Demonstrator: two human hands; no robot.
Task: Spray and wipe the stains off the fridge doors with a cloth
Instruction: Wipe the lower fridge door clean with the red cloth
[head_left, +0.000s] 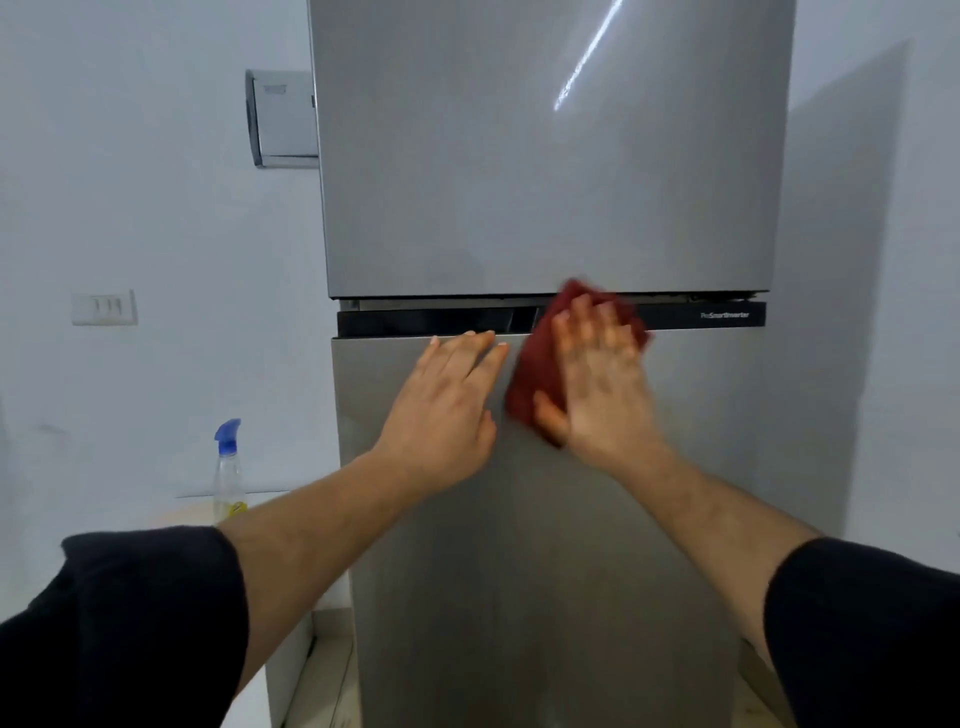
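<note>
Both forearms extend forward from dark sleeves. Left hand (447, 410): flat, fingers together, palm against the lower fridge door (545, 545), fingertips at its top edge; holds nothing. Right hand (597, 384): fingers spread, pressed flat over the red cloth (535, 379), pinning it to the door's upper edge. The cloth's top corner overlaps the black strip (415, 319) between the doors; hand and cloth are motion-blurred. Spray bottle (228, 467): clear body, blue trigger head, upright on the pale tabletop (187, 512) left of the fridge, well apart from both hands. Upper fridge door (545, 156): grey, carrying a bright diagonal glare streak. White wall behind holds a switch plate (104, 307) and a grey box (283, 118)
</note>
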